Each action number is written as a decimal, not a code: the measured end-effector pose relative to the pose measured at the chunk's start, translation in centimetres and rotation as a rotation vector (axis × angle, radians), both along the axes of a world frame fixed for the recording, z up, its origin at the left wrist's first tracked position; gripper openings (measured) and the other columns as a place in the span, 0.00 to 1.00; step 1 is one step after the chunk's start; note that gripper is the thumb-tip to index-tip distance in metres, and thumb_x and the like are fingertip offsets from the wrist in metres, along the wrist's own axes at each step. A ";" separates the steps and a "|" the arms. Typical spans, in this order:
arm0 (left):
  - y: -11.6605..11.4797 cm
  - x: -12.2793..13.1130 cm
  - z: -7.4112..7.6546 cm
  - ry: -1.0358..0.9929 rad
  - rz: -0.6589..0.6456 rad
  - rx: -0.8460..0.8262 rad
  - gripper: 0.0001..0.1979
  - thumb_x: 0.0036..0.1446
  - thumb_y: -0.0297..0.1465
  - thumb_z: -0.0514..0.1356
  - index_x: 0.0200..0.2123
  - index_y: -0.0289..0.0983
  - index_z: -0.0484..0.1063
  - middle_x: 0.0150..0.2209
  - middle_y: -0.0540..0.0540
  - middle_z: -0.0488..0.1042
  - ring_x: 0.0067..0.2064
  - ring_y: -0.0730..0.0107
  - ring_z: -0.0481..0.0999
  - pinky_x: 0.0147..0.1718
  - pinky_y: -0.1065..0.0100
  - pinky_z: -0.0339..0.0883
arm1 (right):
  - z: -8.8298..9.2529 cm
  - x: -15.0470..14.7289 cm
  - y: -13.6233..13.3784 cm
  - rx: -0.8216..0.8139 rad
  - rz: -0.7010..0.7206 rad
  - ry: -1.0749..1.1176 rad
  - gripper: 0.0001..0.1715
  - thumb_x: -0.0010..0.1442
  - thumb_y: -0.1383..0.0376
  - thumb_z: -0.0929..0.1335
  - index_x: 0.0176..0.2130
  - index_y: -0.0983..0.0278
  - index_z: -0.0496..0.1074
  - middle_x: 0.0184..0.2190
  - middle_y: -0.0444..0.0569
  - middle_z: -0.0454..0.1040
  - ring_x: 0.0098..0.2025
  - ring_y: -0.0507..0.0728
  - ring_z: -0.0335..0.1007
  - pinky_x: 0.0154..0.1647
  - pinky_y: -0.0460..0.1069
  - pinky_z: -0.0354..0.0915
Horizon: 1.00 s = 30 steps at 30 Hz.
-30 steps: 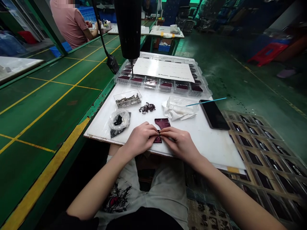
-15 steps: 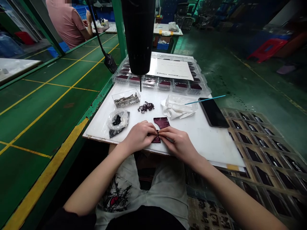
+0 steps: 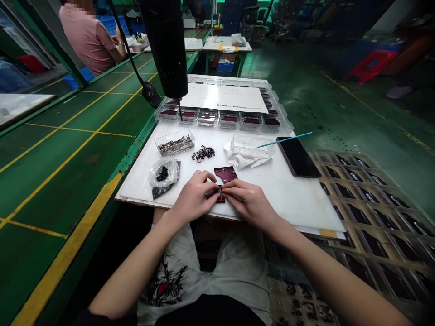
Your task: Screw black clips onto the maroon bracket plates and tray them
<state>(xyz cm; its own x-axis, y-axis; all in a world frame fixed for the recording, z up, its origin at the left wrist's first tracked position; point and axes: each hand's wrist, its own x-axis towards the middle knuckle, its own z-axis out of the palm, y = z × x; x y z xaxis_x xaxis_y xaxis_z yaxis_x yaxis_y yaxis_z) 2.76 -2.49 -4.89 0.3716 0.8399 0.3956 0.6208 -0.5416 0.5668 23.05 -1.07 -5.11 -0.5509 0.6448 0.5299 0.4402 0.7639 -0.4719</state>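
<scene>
Close to the table's front edge, a small dark-red plastic panel (image 3: 220,199) lies between my hands, partly hidden by the fingers. My left hand (image 3: 197,195) grips its left side, thumb and index finger bent around it. The fingertips of my right hand (image 3: 249,199) are pinched together at the panel's right side, over a tiny dark piece too small to make out. Just behind lies a second dark-red panel (image 3: 227,174) with a curved edge, untouched. Farther back is a pile of small dark rectangular parts (image 3: 203,154).
A black electric screwdriver (image 3: 166,54) hangs over the table. Left are a clear box of metal parts (image 3: 175,144) and a bag of black pieces (image 3: 163,173). Right are crumpled tissue (image 3: 238,156), a blue stick (image 3: 292,138) and a phone (image 3: 301,158). Trays (image 3: 285,124) stand behind.
My left thumb and index finger have spread apart a little, showing more of the panel between them. My right hand stays pinched at the panel. The view has shifted slightly.
</scene>
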 end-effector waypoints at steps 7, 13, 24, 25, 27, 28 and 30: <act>0.1 0.8 -0.1 0.018 0.082 -0.072 0.04 0.57 0.27 0.63 0.36 0.37 0.78 0.42 0.45 0.70 0.46 0.64 0.67 0.45 0.62 0.67 | 0.2 0.0 0.0 -0.010 0.013 0.010 0.08 0.63 0.73 0.67 0.39 0.70 0.79 0.38 0.51 0.78 0.38 0.53 0.76 0.39 0.47 0.72; -0.1 0.6 -0.1 -0.033 0.089 -0.046 0.04 0.57 0.27 0.63 0.37 0.36 0.77 0.42 0.45 0.71 0.46 0.65 0.67 0.45 0.63 0.66 | 0.1 0.0 0.1 -0.028 0.016 0.026 0.08 0.63 0.73 0.67 0.39 0.70 0.78 0.38 0.51 0.78 0.38 0.53 0.76 0.40 0.46 0.72; 0.0 1.2 -0.2 -0.050 0.147 -0.070 0.02 0.55 0.26 0.63 0.33 0.36 0.76 0.39 0.45 0.69 0.45 0.64 0.67 0.43 0.63 0.66 | -0.1 0.2 0.1 -0.089 0.011 0.015 0.09 0.65 0.71 0.66 0.39 0.65 0.78 0.40 0.51 0.78 0.40 0.54 0.76 0.41 0.49 0.73; 0.0 1.2 -0.2 -0.049 0.147 -0.079 0.02 0.55 0.26 0.63 0.34 0.37 0.75 0.39 0.45 0.69 0.45 0.64 0.67 0.44 0.62 0.66 | -0.1 0.2 0.1 -0.091 0.010 0.011 0.09 0.64 0.72 0.66 0.39 0.65 0.78 0.40 0.51 0.78 0.40 0.54 0.76 0.41 0.49 0.73; -0.1 1.2 -0.1 -0.063 0.122 -0.089 0.04 0.55 0.26 0.63 0.35 0.37 0.75 0.40 0.45 0.69 0.46 0.64 0.67 0.45 0.62 0.66 | 0.0 0.2 0.1 -0.090 0.008 0.011 0.09 0.64 0.72 0.67 0.39 0.65 0.78 0.41 0.51 0.78 0.41 0.54 0.76 0.42 0.49 0.73; -0.3 1.1 0.0 -0.082 0.103 -0.085 0.05 0.55 0.26 0.63 0.37 0.37 0.75 0.41 0.45 0.70 0.47 0.64 0.68 0.47 0.62 0.66 | 0.1 0.2 0.0 -0.089 0.006 0.013 0.09 0.64 0.72 0.67 0.39 0.65 0.78 0.42 0.52 0.78 0.41 0.55 0.76 0.43 0.49 0.73; -0.9 0.6 0.8 -0.134 0.081 -0.043 0.08 0.56 0.26 0.64 0.40 0.38 0.75 0.43 0.45 0.70 0.48 0.65 0.69 0.49 0.63 0.66 | 0.4 0.2 -0.1 -0.093 0.003 0.008 0.09 0.63 0.72 0.67 0.40 0.66 0.78 0.43 0.53 0.76 0.43 0.55 0.76 0.43 0.50 0.73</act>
